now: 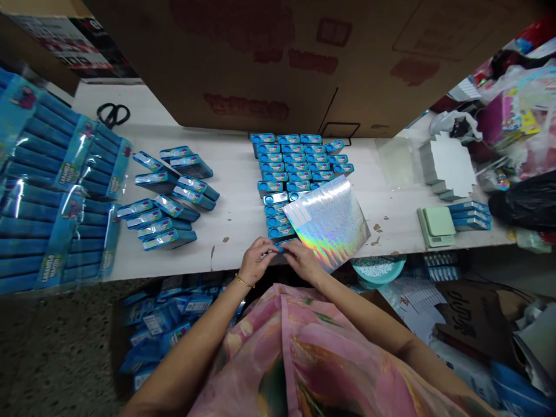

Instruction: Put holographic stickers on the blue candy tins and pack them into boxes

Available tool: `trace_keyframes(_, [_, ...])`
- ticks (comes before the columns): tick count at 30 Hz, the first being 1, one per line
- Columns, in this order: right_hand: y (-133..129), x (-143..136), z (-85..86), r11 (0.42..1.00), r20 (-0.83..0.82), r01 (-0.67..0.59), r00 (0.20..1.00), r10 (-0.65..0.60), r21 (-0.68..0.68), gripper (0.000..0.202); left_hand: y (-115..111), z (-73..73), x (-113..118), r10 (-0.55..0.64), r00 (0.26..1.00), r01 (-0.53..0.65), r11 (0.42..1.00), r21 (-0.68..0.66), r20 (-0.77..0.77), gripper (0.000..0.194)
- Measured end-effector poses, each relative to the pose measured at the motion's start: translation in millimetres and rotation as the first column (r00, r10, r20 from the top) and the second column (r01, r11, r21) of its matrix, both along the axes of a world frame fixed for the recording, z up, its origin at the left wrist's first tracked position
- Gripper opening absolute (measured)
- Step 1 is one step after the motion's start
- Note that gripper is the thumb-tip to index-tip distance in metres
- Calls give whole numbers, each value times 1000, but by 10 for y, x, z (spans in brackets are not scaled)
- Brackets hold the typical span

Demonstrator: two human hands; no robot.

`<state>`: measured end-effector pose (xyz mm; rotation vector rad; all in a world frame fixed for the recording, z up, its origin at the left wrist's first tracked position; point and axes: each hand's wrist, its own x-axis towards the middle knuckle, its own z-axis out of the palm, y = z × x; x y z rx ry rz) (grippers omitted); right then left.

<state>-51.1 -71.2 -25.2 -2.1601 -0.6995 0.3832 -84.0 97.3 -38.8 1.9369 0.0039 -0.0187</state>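
Pinching a box (279,249) between their fingertips, left hand (255,259) and right hand (303,260) lie equally near, its long axis unclear.

Boxes (297,157): blue, multicoloured print. Sheet (336,217): silver, rainbow sheen along near side. Tabletop (243,214): white, brown blotches. Garment (317,341): pink, green and orange patterning. Bracelet (244,282): gold. Scale (438,225): pale green.
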Motion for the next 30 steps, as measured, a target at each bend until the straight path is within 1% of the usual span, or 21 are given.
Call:
trace_keyframes(4, [11,-26,-18,986,83,-96,991,108,-136,20,-17,-15,-82,39,999,-39,999,8,-22,14])
trace_keyframes(6, [3,-54,-27,982,118,-119,983,137,-148,20,-20,-36,-120,63,998,-63,998,7,-25,15])
trace_keyframes(7, [3,-65,-26,986,119,-108,985,124,-130,20,-20,-48,-137,71,997,-71,997,4,-24,15])
trace_keyframes(9, [18,-78,-11,998,69,-19,997,23,-58,18,-18,-72,-168,76,997,-76,997,1,-23,15])
trace_keyframes(11, [51,-75,21,994,-35,110,993,-110,7,17,-14,-92,-194,77,997,-77,997,9,-17,16])
trace_keyframes(12, [71,-71,38,987,-96,159,983,-156,22,16,-13,-100,-205,74,997,-74,997,17,-8,16])
trace_keyframes(14, [111,-69,61,979,-223,201,956,-189,31,13,-14,-113,-224,61,998,-62,997,41,20,18])
trace_keyframes(16, [140,-88,59,973,-381,225,904,-191,46,11,-22,-121,-242,50,998,-53,997,63,45,19])
trace_keyframes(17, [150,-106,50,965,-472,253,860,-194,64,10,-28,-122,-252,49,997,-53,996,68,51,20])
trace_keyframes(19, [163,-151,24,934,-637,342,744,-201,105,10,-45,-123,-276,58,997,-62,996,66,59,19])
trace_keyframes(21, [171,-198,1,894,-740,430,642,-203,128,12,-65,-122,-306,67,996,-71,996,57,58,19])
trace_keyframes(22, [174,-219,-7,879,-767,457,609,-200,133,14,-75,-123,-322,70,996,-73,996,55,54,19])
trace_keyframes(25, [184,-266,-23,858,-800,496,564,-205,130,16,-99,-134,-369,79,996,-81,995,53,34,19])
trace_keyframes(30, [172,-316,-47,850,-796,512,563,-224,123,15,-111,-161,-408,90,993,-95,994,60,76,18])
